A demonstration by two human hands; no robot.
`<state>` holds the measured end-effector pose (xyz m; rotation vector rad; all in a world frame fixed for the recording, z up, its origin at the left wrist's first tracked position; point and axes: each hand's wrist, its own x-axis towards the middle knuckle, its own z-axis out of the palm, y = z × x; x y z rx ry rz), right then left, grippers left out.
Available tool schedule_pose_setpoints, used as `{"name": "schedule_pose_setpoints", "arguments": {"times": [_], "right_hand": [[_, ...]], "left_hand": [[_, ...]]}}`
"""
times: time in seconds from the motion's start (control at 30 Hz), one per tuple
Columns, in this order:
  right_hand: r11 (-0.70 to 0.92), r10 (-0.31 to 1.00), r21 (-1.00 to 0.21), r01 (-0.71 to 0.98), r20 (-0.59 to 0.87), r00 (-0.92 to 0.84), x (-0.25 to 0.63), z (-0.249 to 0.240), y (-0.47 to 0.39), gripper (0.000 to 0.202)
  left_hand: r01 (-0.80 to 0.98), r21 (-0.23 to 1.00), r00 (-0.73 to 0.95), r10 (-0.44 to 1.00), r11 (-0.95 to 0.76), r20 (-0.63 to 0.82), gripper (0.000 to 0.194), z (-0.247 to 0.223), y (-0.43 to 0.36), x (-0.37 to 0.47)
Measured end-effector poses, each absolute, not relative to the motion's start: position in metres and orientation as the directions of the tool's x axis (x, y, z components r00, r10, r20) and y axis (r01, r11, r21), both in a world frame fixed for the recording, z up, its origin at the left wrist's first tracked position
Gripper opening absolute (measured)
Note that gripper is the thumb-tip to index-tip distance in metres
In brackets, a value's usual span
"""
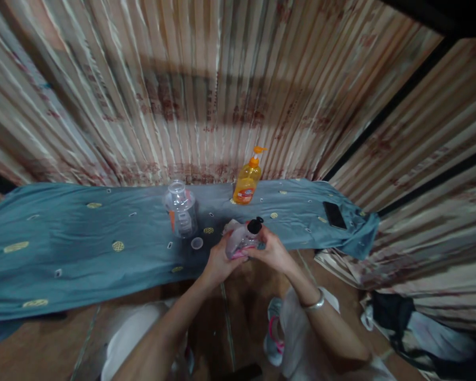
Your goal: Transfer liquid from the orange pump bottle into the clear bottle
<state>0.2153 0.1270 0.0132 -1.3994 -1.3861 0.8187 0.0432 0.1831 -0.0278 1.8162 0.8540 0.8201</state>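
Both hands hold a small clear-and-pink pump bottle point(247, 243) with a black pump top, tilted above the front edge of the cloth-covered surface. My left hand point(221, 260) is closed around its left side, where a pale, thin piece like tissue point(230, 226) shows behind the fingers. From the right, my right hand point(273, 251) grips the bottle near its neck and lower side. Left of the hands stands a clear plastic bottle point(184, 217) without a cap, and a round whitish lid point(197, 243) lies beside it. Behind the hands, an orange pump bottle point(246, 182) stands upright.
A blue-grey cloth with yellow patterns point(138, 264) covers the long, narrow surface. A dark phone point(334, 215) lies near its right end. Pleated curtains point(206, 95) hang behind and to the right. Bags or clothes point(416, 323) lie on the floor at right.
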Motion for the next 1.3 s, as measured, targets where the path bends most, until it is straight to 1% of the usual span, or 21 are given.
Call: {"name": "schedule_pose_setpoints", "arguments": {"times": [0.07, 0.13, 0.2, 0.27, 0.33, 0.43, 0.6, 0.7, 0.77, 0.83, 0.9, 1.0, 1.1, 1.3], "right_hand": [[0.133, 0.963, -0.967, 0.217, 0.178, 0.203, 0.219, 0.008, 0.122, 0.062], [0.143, 0.94, -0.982, 0.127, 0.175, 0.294, 0.223, 0.007, 0.118, 0.055], [0.122, 0.922, -0.987, 0.103, 0.151, 0.356, 0.226, 0.008, 0.113, 0.044], [0.097, 0.916, -0.991, 0.098, 0.127, 0.381, 0.227, 0.008, 0.109, 0.036], [0.087, 0.919, -0.994, 0.067, 0.107, 0.379, 0.229, 0.006, 0.107, 0.033], [0.076, 0.929, -0.997, 0.013, 0.076, 0.361, 0.232, 0.002, 0.107, 0.034], [0.056, 0.947, -0.998, -0.04, 0.04, 0.318, 0.242, -0.001, 0.108, 0.033], [0.034, 0.959, -0.998, -0.061, 0.016, 0.283, 0.249, 0.001, 0.105, 0.032], [0.013, 0.968, -0.997, -0.078, -0.007, 0.252, 0.253, 0.003, 0.102, 0.033], [-0.007, 0.974, -0.995, -0.1, -0.03, 0.227, 0.257, 0.004, 0.099, 0.036], [-0.013, 0.973, -0.992, -0.125, -0.041, 0.226, 0.261, 0.004, 0.097, 0.041], [0.003, 0.961, -0.988, -0.154, -0.04, 0.274, 0.266, 0.001, 0.096, 0.047], [0.009, 0.952, -0.984, -0.18, -0.046, 0.304, 0.27, -0.003, 0.096, 0.048], [-0.013, 0.968, -0.97, -0.242, -0.073, 0.239, 0.269, -0.001, 0.095, 0.043]], "left_hand": [[0.209, 0.939, 0.553, 0.825, -0.275, 0.118, 0.064, -0.03, 0.177, 0.051], [0.214, 0.941, 0.578, 0.811, -0.262, 0.094, 0.06, -0.032, 0.172, 0.058], [0.202, 0.943, 0.613, 0.785, -0.265, 0.089, 0.058, -0.035, 0.169, 0.064], [0.185, 0.946, 0.64, 0.763, -0.265, 0.088, 0.056, -0.038, 0.165, 0.068], [0.177, 0.95, 0.655, 0.752, -0.256, 0.08, 0.054, -0.042, 0.163, 0.071], [0.21, 0.951, 0.661, 0.749, -0.227, 0.032, 0.054, -0.048, 0.16, 0.075], [0.217, 0.967, 0.685, 0.726, -0.133, -0.054, 0.054, -0.051, 0.158, 0.08], [0.184, 0.982, 0.708, 0.699, -0.043, -0.102, 0.056, -0.05, 0.155, 0.084], [0.141, 0.989, 0.741, 0.658, 0.045, -0.136, 0.055, -0.049, 0.153, 0.087], [0.091, 0.984, 0.781, 0.602, 0.15, -0.164, 0.053, -0.046, 0.149, 0.091], [0.055, 0.974, 0.804, 0.568, 0.219, -0.174, 0.051, -0.043, 0.145, 0.094], [0.039, 0.976, 0.8, 0.578, 0.216, -0.16, 0.052, -0.039, 0.143, 0.097], [0.053, 0.981, 0.786, 0.598, 0.185, -0.155, 0.053, -0.039, 0.143, 0.099], [0.076, 0.978, 0.773, 0.608, 0.194, -0.18, 0.054, -0.046, 0.144, 0.098]]}}
